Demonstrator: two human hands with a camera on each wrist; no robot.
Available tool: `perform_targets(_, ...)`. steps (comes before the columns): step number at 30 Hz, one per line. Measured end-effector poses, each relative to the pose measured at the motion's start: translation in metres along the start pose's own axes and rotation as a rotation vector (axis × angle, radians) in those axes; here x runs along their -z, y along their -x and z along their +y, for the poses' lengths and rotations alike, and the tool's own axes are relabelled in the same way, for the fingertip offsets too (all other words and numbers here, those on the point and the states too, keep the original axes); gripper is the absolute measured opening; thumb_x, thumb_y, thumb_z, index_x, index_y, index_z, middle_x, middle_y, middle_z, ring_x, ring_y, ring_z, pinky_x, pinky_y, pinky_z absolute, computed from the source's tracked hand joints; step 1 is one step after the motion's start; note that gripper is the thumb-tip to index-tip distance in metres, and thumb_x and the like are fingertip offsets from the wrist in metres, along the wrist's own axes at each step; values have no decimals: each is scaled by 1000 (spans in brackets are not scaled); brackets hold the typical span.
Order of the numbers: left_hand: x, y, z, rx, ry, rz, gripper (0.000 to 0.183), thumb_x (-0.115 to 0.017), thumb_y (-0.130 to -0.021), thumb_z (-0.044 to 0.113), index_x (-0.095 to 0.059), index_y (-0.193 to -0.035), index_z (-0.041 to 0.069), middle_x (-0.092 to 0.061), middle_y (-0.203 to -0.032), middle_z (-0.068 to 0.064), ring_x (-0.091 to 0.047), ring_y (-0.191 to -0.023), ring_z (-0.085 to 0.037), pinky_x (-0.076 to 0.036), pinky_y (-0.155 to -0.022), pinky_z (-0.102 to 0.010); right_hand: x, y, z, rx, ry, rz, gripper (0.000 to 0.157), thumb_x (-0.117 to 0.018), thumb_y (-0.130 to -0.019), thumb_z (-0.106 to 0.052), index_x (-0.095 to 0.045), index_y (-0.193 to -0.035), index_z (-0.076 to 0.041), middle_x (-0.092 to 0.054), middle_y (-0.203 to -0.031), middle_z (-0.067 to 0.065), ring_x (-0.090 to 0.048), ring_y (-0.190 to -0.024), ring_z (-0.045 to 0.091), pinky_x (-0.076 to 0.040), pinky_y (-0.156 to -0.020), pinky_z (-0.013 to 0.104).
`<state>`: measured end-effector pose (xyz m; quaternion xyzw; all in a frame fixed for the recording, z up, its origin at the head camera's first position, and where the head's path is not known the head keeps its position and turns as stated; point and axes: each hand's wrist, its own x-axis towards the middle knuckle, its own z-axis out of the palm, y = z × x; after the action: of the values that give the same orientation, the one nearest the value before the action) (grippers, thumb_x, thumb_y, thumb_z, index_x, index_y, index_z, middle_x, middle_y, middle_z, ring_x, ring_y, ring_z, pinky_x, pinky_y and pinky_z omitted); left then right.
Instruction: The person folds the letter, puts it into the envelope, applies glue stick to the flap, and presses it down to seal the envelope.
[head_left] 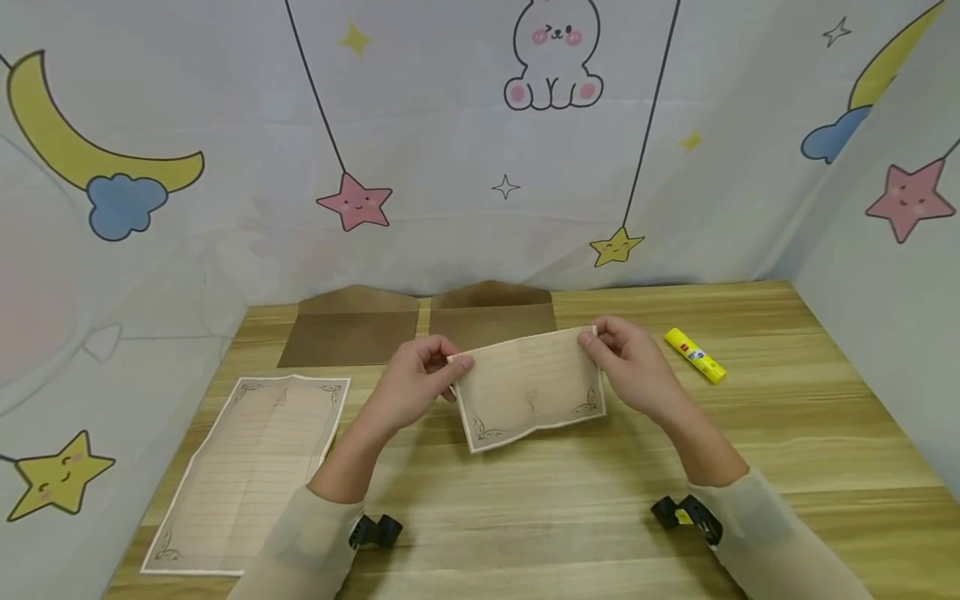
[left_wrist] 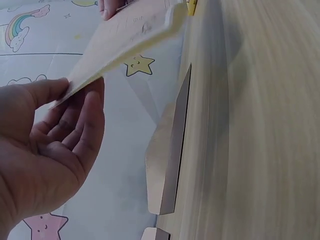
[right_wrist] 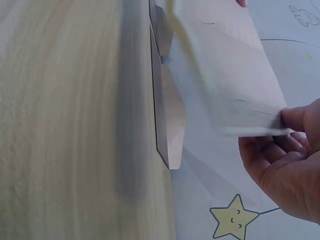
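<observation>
A folded sheet of letter paper (head_left: pixel 534 379), with faint ruled lines and scrollwork corners, is held up above the table between both hands. My left hand (head_left: pixel 417 379) pinches its upper left corner between thumb and fingers. At the upper right corner, my right hand (head_left: pixel 630 362) pinches it the same way. In the left wrist view the paper (left_wrist: pixel 125 40) slants up from the left hand (left_wrist: pixel 55 135). The right wrist view has the paper's (right_wrist: pixel 235 70) lower edge blurred, with the right hand (right_wrist: pixel 285 160) gripping one corner.
A second letter sheet (head_left: pixel 247 467) lies flat and creased at the left. Two brown envelopes (head_left: pixel 348 337) (head_left: pixel 491 318) lie flaps up along the back edge of the wooden table (head_left: pixel 795 392). A yellow glue stick (head_left: pixel 695 356) lies at the right. Behind hangs a printed curtain (head_left: pixel 450 142).
</observation>
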<state>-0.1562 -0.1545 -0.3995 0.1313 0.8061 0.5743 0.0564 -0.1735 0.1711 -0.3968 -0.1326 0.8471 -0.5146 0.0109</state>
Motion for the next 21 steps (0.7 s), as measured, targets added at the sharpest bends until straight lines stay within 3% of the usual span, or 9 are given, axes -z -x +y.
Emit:
perform_targets(2, 0, 0, 1, 24, 72, -74, 13, -72, -103, 10, -68, -102, -2, -74, -86, -11, -70, -71, -26, -63, -68, -42, -1, 0, 0, -4, -7, 8, 31, -56, -113, -30, -65, -118, -1, -65, -87, 12, -54, -76, 22, -46, -62, 28)
perform_targets(5, -1, 1, 2, 41, 101, -165, 15, -70, -102, 5, -68, -115, -4, -77, -93, -14, -71, -74, -24, -63, -70, -43, -1, 0, 1, -10, -27, 7, 31, -56, -113, -31, -66, -118, -2, -66, -90, 12, -57, -78, 24, -50, -63, 29)
perform_targets(11, -11, 3, 1, -14, 42, -270, 31, -72, -101, 6, -70, -131, 0, -79, -98, -10, -73, -83, -19, -60, -74, -34, -7, 2, 0, 24, -54, -90, 22, -59, -112, -24, -69, -114, -5, -64, -87, 10, -58, -71, 22, -51, -57, 30)
perform_targets(15, -24, 5, 2, -4, 7, -285, 25, -73, -101, 10, -74, -124, 1, -79, -95, -5, -72, -79, -15, -57, -69, -27, -15, 3, -1, 81, -34, -161, 19, -60, -111, -21, -71, -109, -6, -65, -83, 6, -58, -66, 19, -50, -54, 30)
perform_targets(21, -35, 8, 3, 41, 13, -275, 13, -73, -103, 17, -78, -103, 6, -77, -80, -3, -69, -63, -14, -56, -56, -29, -21, 6, -2, 106, -27, -197, 17, -61, -110, -21, -73, -106, -10, -67, -84, 3, -59, -67, 19, -50, -55, 30)
